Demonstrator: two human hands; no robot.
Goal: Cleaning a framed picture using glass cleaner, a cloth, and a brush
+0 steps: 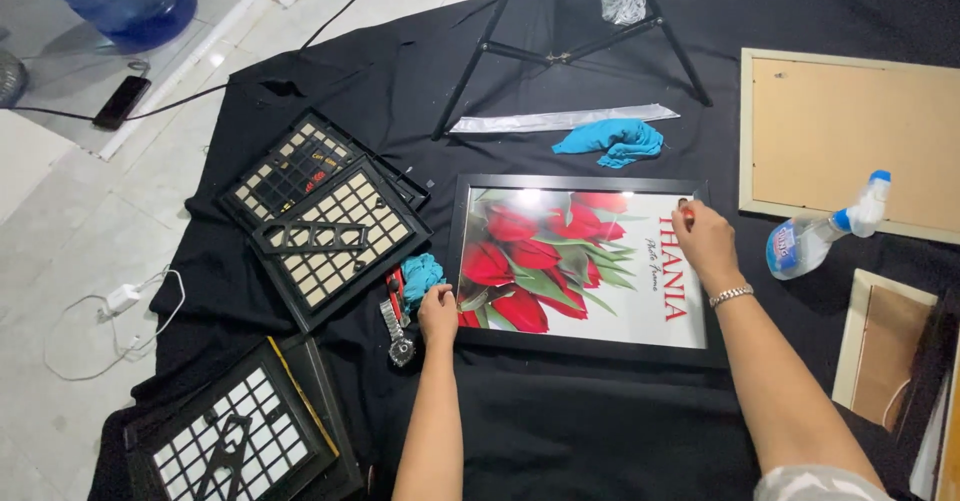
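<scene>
A black picture frame with a print of red tulips lies flat on the black cloth that covers the floor, and both of the person's hands are on it. The left hand rests on the frame's lower left corner, fingers curled down over the edge and pressing rather than clasping anything. The right hand sits at the frame's upper right corner, fingers pinched shut around a small reddish object too small to make out; a metal bracelet circles that wrist. Just left of the frame, beside the left hand, lie a wristwatch, a red-handled tool and a small turquoise cloth. Further left of the frame are stacked black grid-backed frames. Above the frame a blue rag and a silvery strip lie near the feet of a black tripod. Right of the frame a spray bottle lies on its side, partly over a pale wooden frame turned back-side up.
</scene>
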